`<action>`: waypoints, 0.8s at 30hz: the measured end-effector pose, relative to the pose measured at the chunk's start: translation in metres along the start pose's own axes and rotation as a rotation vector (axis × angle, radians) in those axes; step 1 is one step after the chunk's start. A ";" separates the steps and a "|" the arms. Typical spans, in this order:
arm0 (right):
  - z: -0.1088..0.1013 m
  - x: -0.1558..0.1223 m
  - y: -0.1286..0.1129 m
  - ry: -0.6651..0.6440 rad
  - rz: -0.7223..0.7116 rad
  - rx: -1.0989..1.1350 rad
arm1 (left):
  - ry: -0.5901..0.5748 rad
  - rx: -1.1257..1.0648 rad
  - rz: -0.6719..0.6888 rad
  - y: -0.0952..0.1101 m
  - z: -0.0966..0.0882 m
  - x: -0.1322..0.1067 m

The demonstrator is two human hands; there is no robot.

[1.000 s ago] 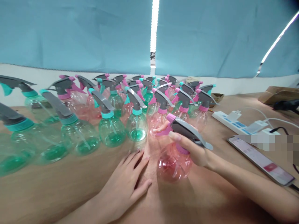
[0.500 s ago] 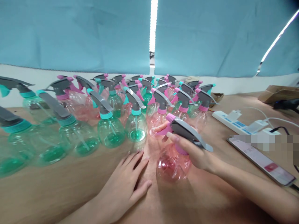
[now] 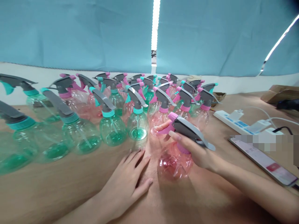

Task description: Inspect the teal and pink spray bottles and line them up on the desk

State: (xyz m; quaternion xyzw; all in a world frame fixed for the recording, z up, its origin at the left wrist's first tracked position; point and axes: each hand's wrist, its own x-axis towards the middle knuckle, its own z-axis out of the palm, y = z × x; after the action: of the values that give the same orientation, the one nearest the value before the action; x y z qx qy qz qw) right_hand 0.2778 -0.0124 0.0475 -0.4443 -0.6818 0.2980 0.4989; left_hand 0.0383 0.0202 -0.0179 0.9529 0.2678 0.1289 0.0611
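Your right hand (image 3: 198,152) is clamped on the pink spray bottle (image 3: 174,164) at its head. The bottle is tilted, just before the rows of bottles (image 3: 137,124). Your left hand (image 3: 127,183) lies flat, fingers spread. Hold by the neck, I'd judge, not the trigger.

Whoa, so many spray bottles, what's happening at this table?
A person's right hand grips a pink spray bottle by its grey trigger head, holding it tilted. The left hand lies flat on the wooden table beside it. Behind them stand rows of green and pink bottles; a phone and a power strip lie to the right.
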 end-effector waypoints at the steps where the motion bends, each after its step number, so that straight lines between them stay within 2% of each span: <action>1: 0.000 0.000 0.000 -0.004 0.003 -0.003 | 0.003 0.003 0.002 0.000 0.000 0.000; 24: -0.001 -0.002 0.001 0.025 0.023 -0.063 | 0.011 -0.002 -0.002 0.001 0.003 -0.001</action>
State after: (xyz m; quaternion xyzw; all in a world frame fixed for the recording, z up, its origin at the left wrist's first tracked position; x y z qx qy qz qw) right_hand 0.2789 -0.0141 0.0462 -0.4714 -0.6796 0.2765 0.4894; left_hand 0.0392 0.0187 -0.0207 0.9518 0.2688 0.1343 0.0610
